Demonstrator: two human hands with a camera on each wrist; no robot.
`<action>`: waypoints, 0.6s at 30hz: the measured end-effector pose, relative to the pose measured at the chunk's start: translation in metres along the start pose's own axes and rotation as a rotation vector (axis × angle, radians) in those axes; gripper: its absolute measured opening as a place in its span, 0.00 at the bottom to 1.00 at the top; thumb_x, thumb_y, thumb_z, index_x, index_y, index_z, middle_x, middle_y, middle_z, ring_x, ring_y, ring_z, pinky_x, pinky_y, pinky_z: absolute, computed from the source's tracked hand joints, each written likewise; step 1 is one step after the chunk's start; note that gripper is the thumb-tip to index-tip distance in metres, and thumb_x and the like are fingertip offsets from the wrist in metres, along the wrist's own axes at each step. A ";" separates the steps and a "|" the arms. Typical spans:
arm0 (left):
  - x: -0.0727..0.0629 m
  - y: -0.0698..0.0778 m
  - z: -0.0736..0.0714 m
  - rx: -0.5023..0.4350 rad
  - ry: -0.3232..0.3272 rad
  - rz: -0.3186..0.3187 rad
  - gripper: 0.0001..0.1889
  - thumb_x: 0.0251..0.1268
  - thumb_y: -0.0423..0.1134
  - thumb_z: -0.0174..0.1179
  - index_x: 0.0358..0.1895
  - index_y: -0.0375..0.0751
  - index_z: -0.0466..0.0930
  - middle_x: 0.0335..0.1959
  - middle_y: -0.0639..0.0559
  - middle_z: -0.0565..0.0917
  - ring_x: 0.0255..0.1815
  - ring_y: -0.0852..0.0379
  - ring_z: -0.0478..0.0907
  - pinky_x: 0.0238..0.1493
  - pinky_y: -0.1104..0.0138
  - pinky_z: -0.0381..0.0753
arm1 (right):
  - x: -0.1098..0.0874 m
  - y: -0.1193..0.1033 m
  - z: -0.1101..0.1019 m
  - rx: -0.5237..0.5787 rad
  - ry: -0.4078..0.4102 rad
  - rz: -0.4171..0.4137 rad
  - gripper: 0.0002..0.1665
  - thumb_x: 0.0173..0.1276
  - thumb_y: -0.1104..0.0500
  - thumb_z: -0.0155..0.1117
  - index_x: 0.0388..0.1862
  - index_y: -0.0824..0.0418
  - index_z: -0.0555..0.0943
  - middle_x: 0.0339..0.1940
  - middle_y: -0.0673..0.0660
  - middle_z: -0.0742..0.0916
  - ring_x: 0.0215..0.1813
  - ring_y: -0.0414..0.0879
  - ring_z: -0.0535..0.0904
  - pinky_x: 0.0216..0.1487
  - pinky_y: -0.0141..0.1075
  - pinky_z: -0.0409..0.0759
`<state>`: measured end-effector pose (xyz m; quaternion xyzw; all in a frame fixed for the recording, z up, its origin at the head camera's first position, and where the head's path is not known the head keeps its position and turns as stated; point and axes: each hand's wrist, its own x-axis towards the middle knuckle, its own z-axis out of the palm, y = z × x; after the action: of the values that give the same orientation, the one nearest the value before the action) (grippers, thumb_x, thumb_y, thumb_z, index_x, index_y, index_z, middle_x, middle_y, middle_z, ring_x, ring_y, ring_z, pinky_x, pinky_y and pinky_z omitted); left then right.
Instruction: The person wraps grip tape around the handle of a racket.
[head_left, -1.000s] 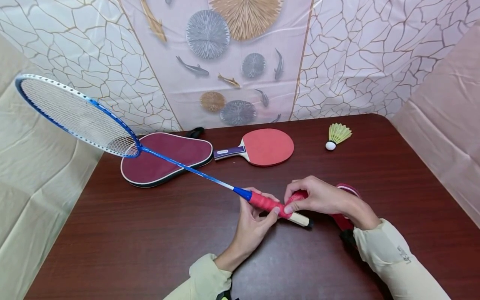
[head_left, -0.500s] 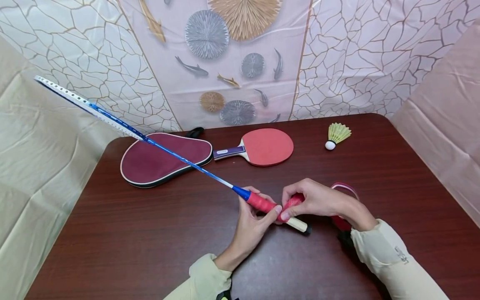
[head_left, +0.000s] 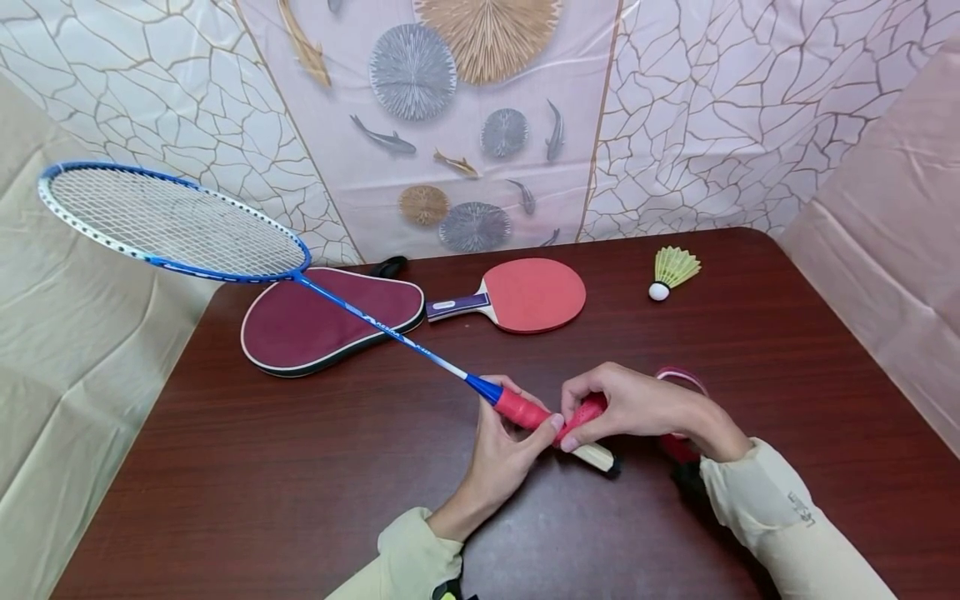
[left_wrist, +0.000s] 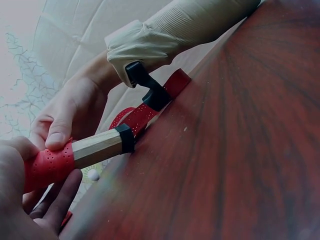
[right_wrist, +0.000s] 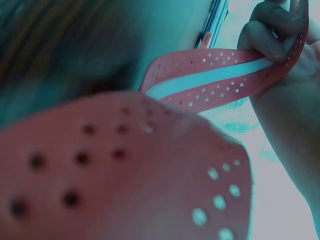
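My left hand holds a blue-and-white badminton racket by its handle, thumb on the red wrap. The racket head points up and left, above the table. Red perforated grip tape is wound round the upper handle, and my right hand pinches its loose length beside the last turn. Below the wrap, bare pale wood shows, ending in a black butt. Close to the camera in the right wrist view, tape with rows of holes and a pale centre strip hangs in a loop.
Behind the hands lie a maroon paddle case, a red table tennis paddle and a yellow shuttlecock. More red tape trails by the right forearm to the dark wooden table. A patterned cloth hangs behind.
The racket has rolled about its shaft: its head went from face view to edge-on and back to a broad face. My right hand shifted slightly left with the tape, and the butt dipped slightly.
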<state>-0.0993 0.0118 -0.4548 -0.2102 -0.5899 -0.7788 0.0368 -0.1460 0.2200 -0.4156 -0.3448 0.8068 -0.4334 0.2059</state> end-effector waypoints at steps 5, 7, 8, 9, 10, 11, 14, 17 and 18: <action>-0.001 -0.008 -0.002 -0.001 0.014 -0.027 0.27 0.58 0.23 0.65 0.52 0.27 0.54 0.37 0.24 0.76 0.34 0.54 0.81 0.34 0.71 0.80 | -0.004 0.000 -0.007 0.003 -0.008 0.033 0.09 0.60 0.47 0.74 0.32 0.46 0.83 0.22 0.45 0.81 0.25 0.37 0.71 0.24 0.31 0.71; -0.001 -0.015 -0.004 -0.017 0.014 -0.041 0.28 0.58 0.23 0.65 0.53 0.30 0.55 0.39 0.23 0.76 0.35 0.54 0.81 0.35 0.70 0.81 | -0.005 0.000 -0.009 -0.014 -0.009 0.044 0.09 0.60 0.45 0.74 0.33 0.45 0.83 0.23 0.45 0.82 0.26 0.37 0.72 0.24 0.31 0.71; -0.002 -0.018 -0.004 -0.027 0.012 -0.049 0.28 0.58 0.23 0.66 0.53 0.32 0.55 0.39 0.23 0.76 0.36 0.53 0.81 0.36 0.70 0.81 | -0.005 0.000 -0.009 -0.021 -0.012 0.047 0.09 0.60 0.45 0.73 0.33 0.45 0.83 0.24 0.45 0.82 0.26 0.37 0.72 0.25 0.31 0.71; -0.002 -0.020 -0.005 -0.035 0.012 -0.056 0.28 0.58 0.23 0.66 0.53 0.33 0.55 0.40 0.24 0.76 0.37 0.52 0.82 0.37 0.69 0.81 | -0.005 0.000 -0.009 -0.029 -0.015 0.048 0.10 0.60 0.44 0.73 0.34 0.45 0.83 0.24 0.45 0.82 0.26 0.38 0.72 0.25 0.31 0.72; -0.002 -0.021 -0.006 -0.043 0.009 -0.060 0.29 0.58 0.24 0.66 0.54 0.33 0.55 0.40 0.24 0.76 0.38 0.52 0.82 0.38 0.69 0.81 | -0.004 -0.001 -0.009 -0.036 -0.016 0.049 0.10 0.60 0.43 0.73 0.34 0.44 0.84 0.24 0.45 0.83 0.26 0.38 0.73 0.25 0.31 0.72; -0.003 -0.022 -0.006 -0.051 0.005 -0.062 0.30 0.58 0.24 0.67 0.54 0.32 0.54 0.41 0.25 0.77 0.39 0.52 0.81 0.39 0.68 0.81 | -0.004 -0.001 -0.009 -0.042 -0.016 0.049 0.10 0.60 0.43 0.73 0.34 0.44 0.84 0.25 0.45 0.83 0.27 0.39 0.73 0.25 0.32 0.72; -0.004 -0.024 -0.007 -0.051 -0.002 -0.055 0.31 0.58 0.25 0.67 0.55 0.27 0.53 0.41 0.26 0.77 0.40 0.50 0.81 0.42 0.68 0.81 | -0.003 -0.002 -0.009 -0.067 -0.013 0.049 0.11 0.60 0.41 0.72 0.35 0.43 0.84 0.26 0.44 0.84 0.28 0.39 0.75 0.27 0.32 0.74; -0.005 -0.024 -0.008 -0.061 -0.004 -0.054 0.32 0.58 0.24 0.68 0.55 0.22 0.52 0.43 0.23 0.77 0.43 0.46 0.82 0.44 0.68 0.81 | -0.003 -0.002 -0.008 -0.091 0.000 0.035 0.10 0.60 0.41 0.72 0.35 0.42 0.84 0.27 0.43 0.85 0.29 0.40 0.76 0.27 0.32 0.75; -0.005 -0.024 -0.008 -0.067 -0.004 -0.056 0.31 0.58 0.24 0.67 0.54 0.21 0.53 0.43 0.22 0.77 0.44 0.45 0.82 0.45 0.68 0.81 | -0.003 -0.002 -0.008 -0.098 0.006 0.031 0.10 0.60 0.41 0.72 0.35 0.42 0.84 0.26 0.43 0.84 0.28 0.39 0.76 0.27 0.32 0.75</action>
<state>-0.1041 0.0106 -0.4805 -0.1960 -0.5690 -0.7986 0.0066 -0.1484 0.2260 -0.4094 -0.3407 0.8330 -0.3909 0.1931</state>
